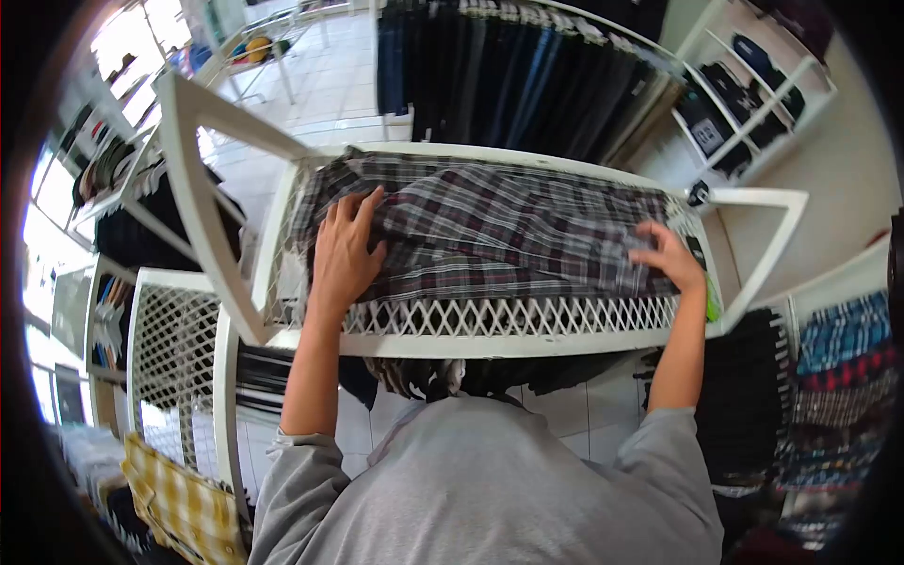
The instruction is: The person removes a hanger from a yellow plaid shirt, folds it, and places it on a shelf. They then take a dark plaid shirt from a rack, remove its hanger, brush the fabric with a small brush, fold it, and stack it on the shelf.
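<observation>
A dark grey plaid shirt with white and thin red lines lies spread, with some creases, along a white metal mesh shelf. Over its left part rests my left hand, fingers stretched and a little apart, the thumb out to the side. At the shirt's right end is my right hand, slightly blurred, its thumb and forefinger apart with the fingertips right at the cloth. Neither hand shows cloth gripped between its fingers.
White frame bars rise at both shelf ends. Dark trousers hang behind it. Folded plaid shirts lie at the right, and a yellow checked shirt is at lower left. Caps sit on a rack at far left.
</observation>
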`<state>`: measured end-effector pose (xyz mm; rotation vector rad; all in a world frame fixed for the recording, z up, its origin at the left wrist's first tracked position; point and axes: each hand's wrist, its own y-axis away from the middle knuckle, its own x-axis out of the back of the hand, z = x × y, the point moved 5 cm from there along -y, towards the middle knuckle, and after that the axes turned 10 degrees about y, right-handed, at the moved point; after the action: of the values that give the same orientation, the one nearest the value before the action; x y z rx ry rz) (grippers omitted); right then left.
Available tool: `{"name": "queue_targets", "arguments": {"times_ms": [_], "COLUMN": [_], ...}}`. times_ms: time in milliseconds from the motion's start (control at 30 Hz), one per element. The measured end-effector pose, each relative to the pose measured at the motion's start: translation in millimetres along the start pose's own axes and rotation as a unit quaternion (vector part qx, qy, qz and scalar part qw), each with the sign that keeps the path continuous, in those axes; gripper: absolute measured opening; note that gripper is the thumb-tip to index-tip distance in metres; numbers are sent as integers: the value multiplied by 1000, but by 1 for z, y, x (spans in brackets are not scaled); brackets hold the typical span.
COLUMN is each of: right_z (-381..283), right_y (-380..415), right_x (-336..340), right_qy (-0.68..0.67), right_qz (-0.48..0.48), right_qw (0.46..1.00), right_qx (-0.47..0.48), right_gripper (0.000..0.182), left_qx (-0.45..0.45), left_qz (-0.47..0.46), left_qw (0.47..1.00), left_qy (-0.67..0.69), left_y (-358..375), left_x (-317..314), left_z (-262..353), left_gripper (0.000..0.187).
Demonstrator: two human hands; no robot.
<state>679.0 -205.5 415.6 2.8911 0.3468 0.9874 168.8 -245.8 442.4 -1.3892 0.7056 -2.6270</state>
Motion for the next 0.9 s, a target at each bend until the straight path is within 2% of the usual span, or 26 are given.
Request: {"name": "queue_targets", "arguments": {"times_ms": [33,67,133,233,300,333,400,433,500,533,567,600,733,900], "right_z": [-12,-26,-46,-46,-7,7,20,10,-3,-1,18,17,13,49], "right_y": [0,-2,-7,-14,-28,-26,-20,-13,1,5,4,7,16,-7], "right_x": [9,18,32,51,59,56,44,32,1,-13,-27,-30,3,65], "right_qy": [-69,-125,-214,-189,40,169,335,240,321,342,391,381,290,199], "right_qz": [51,100,179,242,306,369,441,415,404,343,315,343,350,344], "right_qw": [996,987,959,950,951,912,832,877,853,873,864,856,889,916], "right_qx": [7,31,53,58,-3,-58,12,-15,79,58,36,62,64,55], "right_gripper": [46,44,44,44,44,41,36,32,29,29,28,29,30,26], "left_qx": [-19,-47,-70,-62,-76,-82,-99,-97,-89,-90,-95,-101,-123,-155], "left_qz": [-21,-4,-7,11,-15,-35,-24,-12,-6,-16,-25,-35,-77,-137], "left_qw": [1000,999,998,998,997,994,992,990,988,985,983,980,964,940], "left_qy": [0,-9,4,-6,28,60,76,100,127,144,157,170,225,270], "left_y": [-6,-9,-12,-8,-3,1,7,11,19,20,20,21,19,16], "left_x": [-10,-19,-20,-12,-5,-4,-2,-3,-13,-19,-27,-36,-82,-157], "left_z": [-4,-11,-6,12,36,49,67,75,89,100,110,120,165,243], "left_gripper": [67,48,30,22,21,21,19,18,17,16,15,15,13,14]}}
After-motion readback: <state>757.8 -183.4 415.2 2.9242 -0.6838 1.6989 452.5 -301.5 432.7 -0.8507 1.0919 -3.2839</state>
